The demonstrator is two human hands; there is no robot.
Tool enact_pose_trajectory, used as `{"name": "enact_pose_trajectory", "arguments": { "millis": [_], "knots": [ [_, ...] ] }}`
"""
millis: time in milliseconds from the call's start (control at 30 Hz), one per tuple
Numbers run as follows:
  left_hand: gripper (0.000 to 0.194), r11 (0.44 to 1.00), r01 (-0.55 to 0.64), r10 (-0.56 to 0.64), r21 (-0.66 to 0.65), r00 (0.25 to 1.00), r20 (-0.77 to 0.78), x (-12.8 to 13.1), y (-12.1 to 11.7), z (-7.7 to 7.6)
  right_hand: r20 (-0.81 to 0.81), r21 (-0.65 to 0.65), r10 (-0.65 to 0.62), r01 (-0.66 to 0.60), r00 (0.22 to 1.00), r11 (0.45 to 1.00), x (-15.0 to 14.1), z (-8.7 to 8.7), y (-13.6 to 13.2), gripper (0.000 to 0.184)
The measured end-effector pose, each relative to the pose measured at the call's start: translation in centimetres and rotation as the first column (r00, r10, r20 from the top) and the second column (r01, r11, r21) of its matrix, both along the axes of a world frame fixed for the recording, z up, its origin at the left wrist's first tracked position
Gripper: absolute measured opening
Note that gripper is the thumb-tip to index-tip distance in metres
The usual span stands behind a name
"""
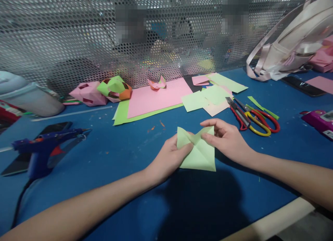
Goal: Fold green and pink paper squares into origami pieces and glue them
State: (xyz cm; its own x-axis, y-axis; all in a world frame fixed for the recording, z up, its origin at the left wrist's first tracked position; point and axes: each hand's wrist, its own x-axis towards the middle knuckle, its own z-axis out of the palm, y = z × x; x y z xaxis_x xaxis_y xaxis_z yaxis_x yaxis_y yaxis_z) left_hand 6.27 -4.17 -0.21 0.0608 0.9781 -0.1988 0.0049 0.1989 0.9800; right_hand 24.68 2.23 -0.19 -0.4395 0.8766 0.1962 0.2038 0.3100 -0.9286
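A small square of light green paper [199,157], creased along its diagonals, is held between my two hands just above the blue table. My left hand [170,156] grips its left side, thumb pressed on the front near the centre and the other fingers behind. At the upper right edge, my right hand [226,138] pinches the sheet between thumb and fingers. The top edge dips in the middle, leaving two raised corners. Beyond my right hand lie a red box cutter [239,116] and scissors [256,121] with yellow and red handles.
A blue glue gun [45,147] rests over a dark phone at left. Pink sheets [158,98], light green papers [195,100] and folded paper shapes [90,93] lie along a perforated metal screen [91,36]. A pale backpack [288,43] stands back right, near another phone [303,85].
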Motion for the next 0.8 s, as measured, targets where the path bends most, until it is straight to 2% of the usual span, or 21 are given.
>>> {"name": "enact_pose_trajectory", "arguments": {
  "millis": [100,200,300,400,567,800],
  "knots": [
    [0.025,1.000,0.006,-0.007,-0.016,1.000,-0.026,-0.04,-0.04,0.04,-0.020,-0.016,0.005,-0.005,1.000,1.000,-0.19,0.13,-0.17,0.026],
    [0.026,0.999,0.046,-0.046,-0.003,0.997,-0.065,-0.04,-0.13,0.16,-0.101,-0.089,0.022,-0.031,0.995,0.996,-0.38,0.04,-0.27,0.031],
    [0.026,0.994,0.089,-0.079,0.057,0.984,-0.160,-0.03,-0.20,0.31,-0.167,-0.153,0.021,-0.047,0.986,0.987,-0.46,-0.17,-0.27,0.027],
    [0.026,0.987,0.123,-0.091,0.104,0.959,-0.270,-0.05,-0.25,0.40,-0.175,-0.164,0.023,-0.052,0.984,0.985,-0.42,-0.22,-0.23,0.026],
    [0.027,0.984,0.149,-0.117,0.096,0.954,-0.276,-0.06,-0.26,0.46,-0.108,-0.052,0.088,-0.095,0.990,0.994,-0.32,0.13,-0.38,0.015],
    [0.023,0.977,0.152,-0.095,0.147,0.936,-0.339,0.16,-0.26,0.71,-0.029,0.109,0.103,-0.100,0.994,0.989,-0.24,0.44,-0.60,0.012]
  ]
}}
